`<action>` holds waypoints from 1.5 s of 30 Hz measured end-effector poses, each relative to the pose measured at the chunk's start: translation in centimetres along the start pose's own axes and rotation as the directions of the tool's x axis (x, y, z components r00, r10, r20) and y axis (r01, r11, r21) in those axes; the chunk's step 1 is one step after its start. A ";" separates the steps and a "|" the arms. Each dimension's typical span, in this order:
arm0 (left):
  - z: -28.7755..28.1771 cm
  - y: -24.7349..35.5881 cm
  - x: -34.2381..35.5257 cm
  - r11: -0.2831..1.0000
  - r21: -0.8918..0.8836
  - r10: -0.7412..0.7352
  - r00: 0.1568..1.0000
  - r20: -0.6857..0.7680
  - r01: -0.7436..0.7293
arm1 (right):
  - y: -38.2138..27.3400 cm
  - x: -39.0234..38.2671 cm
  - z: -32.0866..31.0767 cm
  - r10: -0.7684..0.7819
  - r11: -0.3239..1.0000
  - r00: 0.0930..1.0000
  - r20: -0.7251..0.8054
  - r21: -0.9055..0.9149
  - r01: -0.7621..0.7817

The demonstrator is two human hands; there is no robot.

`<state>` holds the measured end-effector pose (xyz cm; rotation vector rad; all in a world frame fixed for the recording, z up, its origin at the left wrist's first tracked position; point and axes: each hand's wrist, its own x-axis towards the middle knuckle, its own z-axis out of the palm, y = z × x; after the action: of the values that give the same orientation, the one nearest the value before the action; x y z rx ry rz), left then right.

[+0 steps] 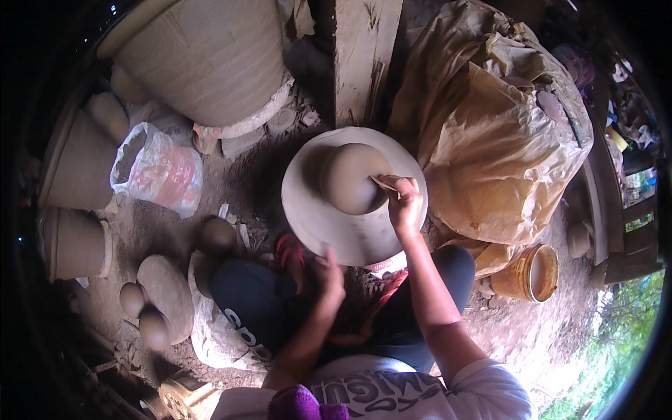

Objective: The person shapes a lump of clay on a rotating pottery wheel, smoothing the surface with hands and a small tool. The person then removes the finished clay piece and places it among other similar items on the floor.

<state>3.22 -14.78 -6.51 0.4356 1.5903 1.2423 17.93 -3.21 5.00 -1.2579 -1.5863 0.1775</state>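
Note:
A round, smooth clay form [350,178] sits on a wide, pale round wheel head [308,210] in front of me. My right hand [402,199] pinches a thin, flat scraper [381,181] against the right side of the clay. My left hand [329,273] is at the near edge of the wheel head, fingers apart and slightly blurred, with nothing visible in it. I cannot tell if it touches the rim.
Large clay pots [196,63] stand at left, with a plastic bag [168,175], a stone-like disc [164,294] and round clay pieces [154,329]. A wooden post [364,56] rises ahead. A plastic-covered mound [490,133] and yellow bucket [518,276] are at right.

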 end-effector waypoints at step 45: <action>1.0 -1.9 -2.1 0.989 -0.019 -0.148 0.988 0.035 0.149 | 1.8 -1.4 0.0 0.188 0.978 0.982 -0.009 0.097 -0.186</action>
<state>5.49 -16.69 -7.02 0.3168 1.5512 1.1321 18.93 -3.53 2.95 -1.3290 -1.4260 0.3557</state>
